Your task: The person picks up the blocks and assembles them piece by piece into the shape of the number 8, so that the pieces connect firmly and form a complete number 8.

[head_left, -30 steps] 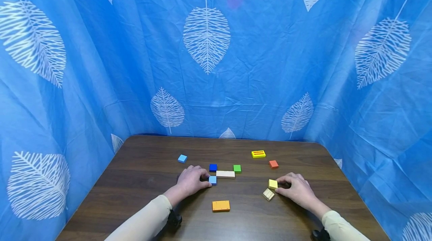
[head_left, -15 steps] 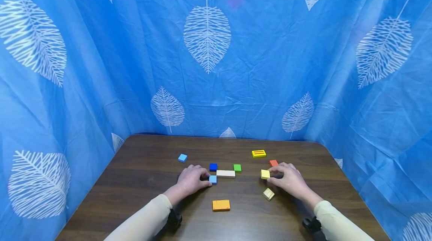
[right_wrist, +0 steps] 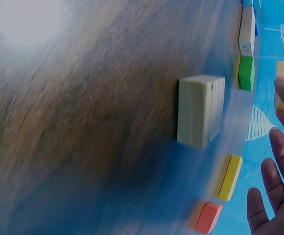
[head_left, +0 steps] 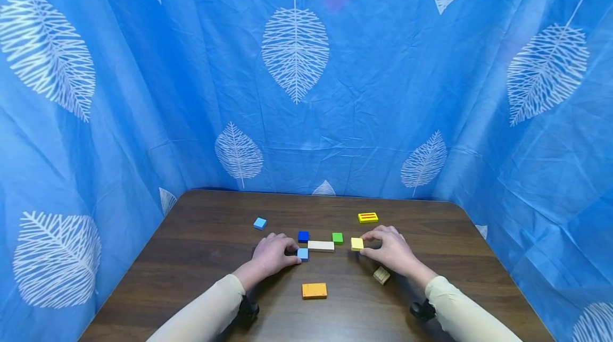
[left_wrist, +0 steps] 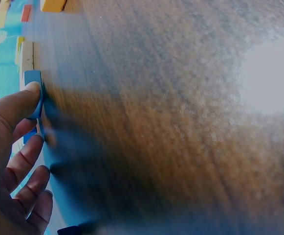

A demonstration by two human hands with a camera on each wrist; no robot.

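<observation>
On the brown table, my left hand [head_left: 273, 255] pinches a light blue block [head_left: 303, 255] between thumb and index finger. That block sits at the near left corner of a long white block [head_left: 321, 247]. Behind the white block's ends lie a dark blue block [head_left: 304, 236] on the left and a green block [head_left: 337, 238] on the right. My right hand [head_left: 389, 249] pinches a pale yellow block [head_left: 356, 244] by its right side, held up off the table just right of the green one. In the right wrist view the same pale yellow block [right_wrist: 283, 85] shows against the curtain.
An orange block [head_left: 314, 291] lies nearer the front; a striped wooden block [head_left: 381, 275] is below my right hand. Farther back are a yellow block with red stripes [head_left: 367, 218] and another light blue block [head_left: 260, 223]. A red block [right_wrist: 209, 218] shows in the right wrist view.
My right hand has carried the pale yellow block left and away from the wooden block, toward the green one. It now covers the red block in the head view. My left hand stays put.
</observation>
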